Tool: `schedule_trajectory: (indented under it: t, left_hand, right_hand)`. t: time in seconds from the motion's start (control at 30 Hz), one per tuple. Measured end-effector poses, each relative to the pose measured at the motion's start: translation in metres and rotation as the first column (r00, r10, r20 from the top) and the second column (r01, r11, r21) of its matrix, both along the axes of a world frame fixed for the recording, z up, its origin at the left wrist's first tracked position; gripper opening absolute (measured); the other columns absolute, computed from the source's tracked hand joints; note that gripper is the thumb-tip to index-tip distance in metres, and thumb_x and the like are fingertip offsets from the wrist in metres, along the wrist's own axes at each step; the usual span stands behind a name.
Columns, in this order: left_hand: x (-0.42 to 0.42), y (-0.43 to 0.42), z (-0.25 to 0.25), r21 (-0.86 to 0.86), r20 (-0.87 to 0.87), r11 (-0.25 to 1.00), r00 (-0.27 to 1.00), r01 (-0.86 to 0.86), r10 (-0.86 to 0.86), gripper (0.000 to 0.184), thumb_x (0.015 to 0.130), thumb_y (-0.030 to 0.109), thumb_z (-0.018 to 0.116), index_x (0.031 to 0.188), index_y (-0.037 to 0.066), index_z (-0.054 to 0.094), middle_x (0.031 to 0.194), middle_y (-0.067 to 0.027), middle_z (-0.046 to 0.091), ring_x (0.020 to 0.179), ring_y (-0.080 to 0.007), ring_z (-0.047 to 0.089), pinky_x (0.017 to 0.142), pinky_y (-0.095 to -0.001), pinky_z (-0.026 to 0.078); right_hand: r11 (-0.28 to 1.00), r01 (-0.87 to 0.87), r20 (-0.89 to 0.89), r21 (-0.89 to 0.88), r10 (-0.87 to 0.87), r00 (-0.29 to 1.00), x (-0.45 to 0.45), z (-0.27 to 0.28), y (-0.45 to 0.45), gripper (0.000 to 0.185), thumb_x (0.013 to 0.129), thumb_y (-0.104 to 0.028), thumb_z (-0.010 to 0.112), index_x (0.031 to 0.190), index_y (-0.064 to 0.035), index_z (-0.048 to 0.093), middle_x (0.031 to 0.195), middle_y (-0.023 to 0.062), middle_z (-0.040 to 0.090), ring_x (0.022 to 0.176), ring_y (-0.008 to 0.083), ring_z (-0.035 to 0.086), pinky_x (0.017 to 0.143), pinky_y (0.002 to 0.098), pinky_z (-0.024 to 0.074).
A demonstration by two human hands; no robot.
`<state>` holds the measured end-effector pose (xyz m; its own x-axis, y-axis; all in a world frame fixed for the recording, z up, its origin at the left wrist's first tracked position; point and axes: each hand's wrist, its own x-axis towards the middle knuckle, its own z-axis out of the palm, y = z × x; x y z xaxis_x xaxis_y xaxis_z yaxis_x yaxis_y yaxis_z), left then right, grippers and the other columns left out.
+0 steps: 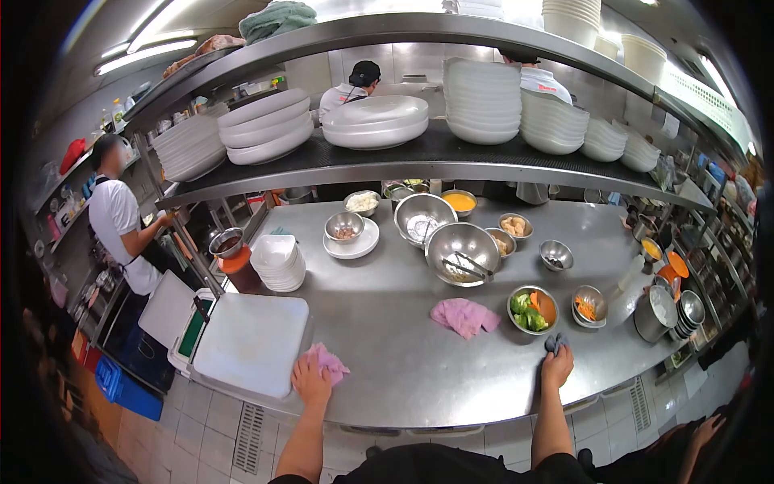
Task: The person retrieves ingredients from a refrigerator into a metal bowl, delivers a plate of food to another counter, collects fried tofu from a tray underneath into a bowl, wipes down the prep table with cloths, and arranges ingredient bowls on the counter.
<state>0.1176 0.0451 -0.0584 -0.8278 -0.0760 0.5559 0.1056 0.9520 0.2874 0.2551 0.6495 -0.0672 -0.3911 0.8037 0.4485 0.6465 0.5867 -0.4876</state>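
My left hand [311, 379] rests on a pink cloth [330, 364] at the right edge of the white cutting board [251, 343], its fingers partly over the cloth. Near the table's front right, my right hand [557, 365] is closed on a dark grey cloth [555, 344]. Just behind it stands a metal bowl of broccoli and carrot [532, 310], and a bowl of shredded carrot [588, 305] is to its right. Another pink cloth [465, 317] lies crumpled on the steel table [387, 355] between my hands.
Large metal bowls [461, 253], one holding tongs, stand mid-table. White square bowls [278, 262] are stacked at left. A shelf [419, 171] with stacked plates spans the back. One person [125, 214] stands at left; two others are behind the shelf. A person's arm shows at lower right.
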Motion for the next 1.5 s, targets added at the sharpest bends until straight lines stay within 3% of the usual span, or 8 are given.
schedule_trajectory:
  t: [1.5]
  left_hand:
    - [-0.005, -0.001, -0.005, -0.011, 0.031, 1.0, 0.999, -0.007, 0.007, 0.046, 0.08, 0.025, 0.064, 0.124, 0.012, 0.057, 0.131, -0.0114, 0.051, 0.125, -0.0326, 0.044, 0.103, -0.0492, 0.033]
  right_hand:
    - [0.999, -0.012, -0.002, 0.036, 0.013, 1.0, 0.0, 0.004, -0.002, 0.042, 0.08, -0.013, 0.067, 0.121, -0.0033, 0.062, 0.132, 0.0145, 0.057, 0.122, 0.0327, 0.051, 0.104, 0.0409, 0.0391]
